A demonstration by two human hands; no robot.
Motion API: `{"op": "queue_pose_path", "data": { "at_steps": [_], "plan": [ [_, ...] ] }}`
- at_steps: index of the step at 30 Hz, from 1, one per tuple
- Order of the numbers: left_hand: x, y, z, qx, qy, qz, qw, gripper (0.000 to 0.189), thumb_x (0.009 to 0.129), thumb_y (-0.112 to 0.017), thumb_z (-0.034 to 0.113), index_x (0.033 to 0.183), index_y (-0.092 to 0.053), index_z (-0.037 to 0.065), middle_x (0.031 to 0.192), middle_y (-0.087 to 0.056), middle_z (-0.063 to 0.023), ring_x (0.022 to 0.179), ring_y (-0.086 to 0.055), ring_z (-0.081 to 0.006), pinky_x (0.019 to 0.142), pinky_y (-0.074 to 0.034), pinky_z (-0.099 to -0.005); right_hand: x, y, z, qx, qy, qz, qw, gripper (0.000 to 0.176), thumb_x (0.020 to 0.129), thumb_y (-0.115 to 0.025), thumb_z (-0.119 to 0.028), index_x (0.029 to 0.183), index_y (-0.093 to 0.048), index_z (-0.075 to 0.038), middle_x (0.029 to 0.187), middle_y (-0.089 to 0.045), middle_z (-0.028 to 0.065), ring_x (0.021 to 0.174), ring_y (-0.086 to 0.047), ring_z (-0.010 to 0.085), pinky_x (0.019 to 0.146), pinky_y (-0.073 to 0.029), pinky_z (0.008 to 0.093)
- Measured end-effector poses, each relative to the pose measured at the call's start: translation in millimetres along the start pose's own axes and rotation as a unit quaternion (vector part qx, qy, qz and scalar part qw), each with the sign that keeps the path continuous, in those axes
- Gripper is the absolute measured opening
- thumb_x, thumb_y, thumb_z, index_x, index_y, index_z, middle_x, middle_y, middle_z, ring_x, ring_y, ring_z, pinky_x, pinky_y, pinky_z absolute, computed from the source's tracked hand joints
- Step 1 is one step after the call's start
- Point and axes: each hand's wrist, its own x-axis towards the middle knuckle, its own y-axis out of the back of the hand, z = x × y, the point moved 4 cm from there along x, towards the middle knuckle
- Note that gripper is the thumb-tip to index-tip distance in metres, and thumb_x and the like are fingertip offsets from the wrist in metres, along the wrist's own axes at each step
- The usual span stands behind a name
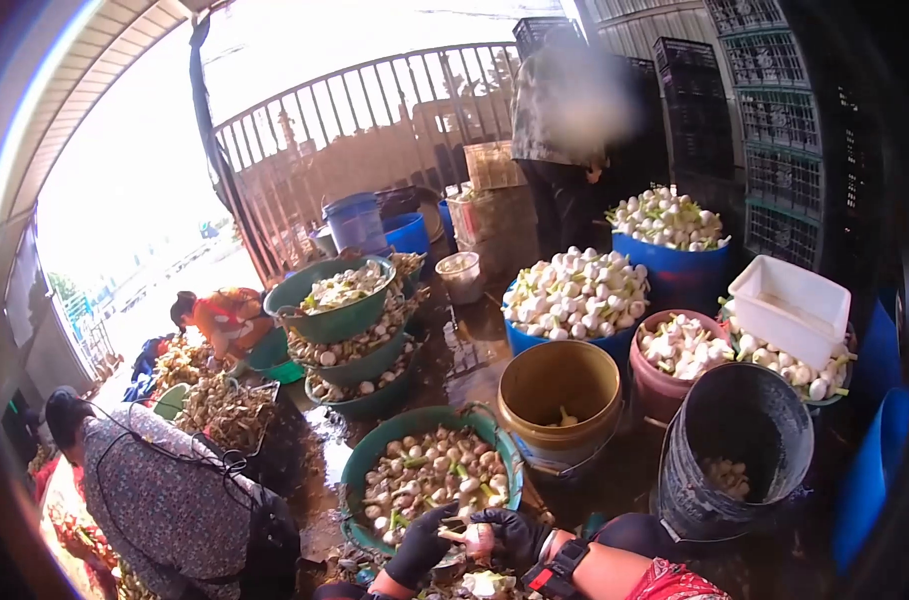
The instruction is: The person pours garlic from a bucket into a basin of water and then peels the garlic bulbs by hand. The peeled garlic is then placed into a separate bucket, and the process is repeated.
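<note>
Both hands wear dark gloves, low in the head view. A garlic bulb (pixel 478 541) with a short pale stem is between them. My left hand (pixel 424 546) is closed at the stem side of this bulb. My right hand (pixel 515 537) has its fingers curled over the bulb's other side. Any tool in either hand is too hidden to make out. Just beyond my hands stands a green basin (pixel 352 478) of garlic bulbs with some green stems among them. Peelings and scraps (pixel 486 584) lie below my hands.
A brown bucket (pixel 559 375) and a black bucket (pixel 679 480) stand to the right. Behind them are a blue tub (pixel 524 343) heaped with white garlic and a white bin (pixel 789 300). Stacked green basins (pixel 324 325) rise ahead. People work at left (pixel 174 490) and at the back (pixel 559 110).
</note>
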Motion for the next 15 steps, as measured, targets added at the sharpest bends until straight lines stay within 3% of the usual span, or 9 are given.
{"op": "queue_pose_path", "data": {
  "at_steps": [2,3,4,6,9,12,13,14,15],
  "plan": [
    [-10,1,-12,-0.371,0.118,0.011,0.921,0.047,0.082,-0.064,0.014,0.122,-0.048,-0.006,0.100,-0.064,-0.0117,0.084,-0.063,-0.0197,0.076,-0.052,-0.0312,24,40,-14,-0.084,0.079,-0.104,0.988,0.017,0.092,-0.048,-0.024,0.091,-0.056,-0.009,0.077,-0.056,0.0032,0.066,-0.051,0.0138,0.061,-0.043,0.0280],
    [-9,-2,7,-0.383,0.164,0.038,0.908,0.044,0.087,-0.060,0.015,0.122,-0.047,-0.007,0.099,-0.063,-0.0111,0.084,-0.063,-0.0192,0.075,-0.053,-0.0332,20,26,-20,0.034,0.071,-0.272,0.959,0.015,0.092,-0.048,-0.020,0.091,-0.055,-0.007,0.080,-0.055,0.0027,0.072,-0.051,0.0119,0.066,-0.043,0.0267],
    [-7,-5,0,-0.395,0.174,0.024,0.902,0.043,0.086,-0.059,0.014,0.122,-0.048,-0.006,0.099,-0.063,-0.0106,0.085,-0.062,-0.0184,0.074,-0.052,-0.0316,15,25,-28,0.052,0.098,-0.290,0.951,0.013,0.092,-0.048,-0.017,0.090,-0.055,-0.006,0.078,-0.054,0.0012,0.075,-0.051,0.0111,0.067,-0.042,0.0251],
    [-7,-14,23,-0.345,0.196,0.011,0.918,0.041,0.086,-0.059,0.013,0.122,-0.049,-0.004,0.100,-0.063,-0.0105,0.086,-0.062,-0.0186,0.075,-0.051,-0.0314,21,50,-34,-0.152,0.208,-0.087,0.962,0.014,0.090,-0.048,-0.015,0.084,-0.055,-0.004,0.075,-0.053,0.0018,0.072,-0.051,0.0132,0.067,-0.042,0.0265],
    [0,-28,43,-0.296,0.110,-0.062,0.947,0.040,0.085,-0.060,0.012,0.122,-0.051,-0.003,0.101,-0.063,-0.0096,0.087,-0.061,-0.0184,0.077,-0.050,-0.0312,-28,-9,-35,-0.107,0.136,-0.132,0.976,0.012,0.088,-0.049,-0.012,0.084,-0.056,-0.003,0.076,-0.055,0.0039,0.072,-0.053,0.0154,0.069,-0.044,0.0278],
    [-7,-33,78,-0.246,0.035,-0.046,0.967,0.039,0.085,-0.060,0.012,0.121,-0.052,-0.002,0.101,-0.063,-0.0085,0.087,-0.061,-0.0182,0.078,-0.049,-0.0314,-37,-8,-34,-0.146,0.127,-0.173,0.966,0.010,0.087,-0.049,-0.009,0.086,-0.057,-0.003,0.080,-0.058,0.0052,0.073,-0.055,0.0154,0.071,-0.045,0.0271],
    [-8,-37,89,-0.264,0.032,-0.049,0.963,0.012,0.090,-0.052,0.005,0.095,-0.060,-0.001,0.085,-0.060,-0.0051,0.077,-0.058,-0.0131,0.068,-0.049,-0.0280,-20,17,-35,-0.250,0.182,-0.180,0.934,0.010,0.088,-0.050,-0.010,0.090,-0.057,-0.003,0.081,-0.059,0.0050,0.074,-0.056,0.0143,0.071,-0.045,0.0257],
    [-2,-36,55,-0.249,-0.001,-0.064,0.966,0.013,0.090,-0.052,0.007,0.095,-0.060,-0.001,0.084,-0.060,-0.0050,0.076,-0.058,-0.0119,0.066,-0.050,-0.0287,-75,-28,-49,-0.547,0.423,-0.120,0.712,0.012,0.088,-0.052,-0.013,0.092,-0.058,-0.003,0.082,-0.060,0.0051,0.076,-0.057,0.0149,0.072,-0.046,0.0261],
    [-6,-39,69,-0.245,0.014,-0.063,0.967,0.014,0.090,-0.052,0.008,0.096,-0.060,-0.002,0.084,-0.061,-0.0048,0.075,-0.058,-0.0118,0.066,-0.050,-0.0283,-63,-13,-45,-0.512,0.365,-0.129,0.767,0.013,0.088,-0.054,-0.013,0.096,-0.058,-0.004,0.084,-0.060,0.0048,0.078,-0.057,0.0150,0.073,-0.047,0.0263]
  ]
}}
